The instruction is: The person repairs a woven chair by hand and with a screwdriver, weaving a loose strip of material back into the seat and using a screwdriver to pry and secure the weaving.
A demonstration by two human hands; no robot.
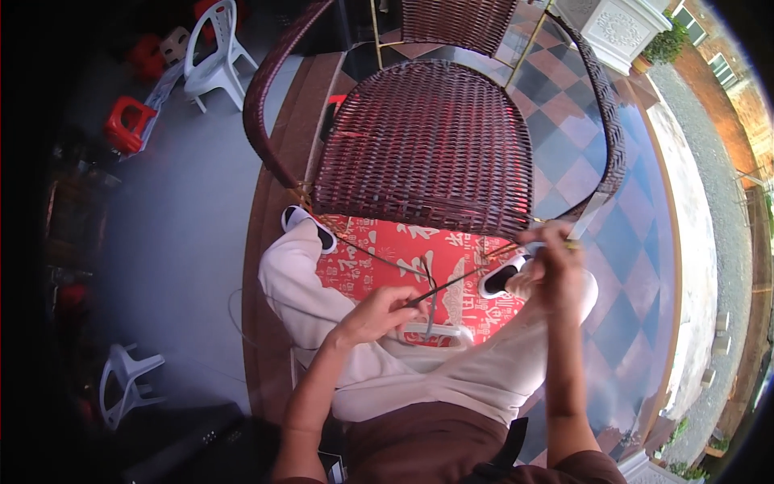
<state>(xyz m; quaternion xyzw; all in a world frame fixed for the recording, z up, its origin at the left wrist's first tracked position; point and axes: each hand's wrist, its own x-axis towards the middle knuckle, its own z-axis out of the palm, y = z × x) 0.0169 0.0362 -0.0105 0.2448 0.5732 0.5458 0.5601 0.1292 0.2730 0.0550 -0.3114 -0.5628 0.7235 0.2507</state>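
Observation:
A dark brown woven wicker armchair (pixel 427 145) stands before my knees, its seat front toward me. My left hand (pixel 377 315) is closed on the end of a thin dark wicker strip (pixel 451 288). That strip runs up and to the right to the seat's front right corner. Close to that corner is my right hand (pixel 555 262), fingers curled and blurred by motion. A pale flat blade-like shape (pixel 592 214) extends above it, and a bit of yellow shows at the fingers; what it grips is not clear. Loose strip ends (pixel 427 274) hang between the hands.
Under the chair front lies a red patterned mat (pixel 379 250), with my shoes at its sides. A white plastic chair (pixel 218 60) and a red stool (pixel 127 123) stand at the far left. A white pedestal (pixel 609 32) is at the far right on checkered tiles.

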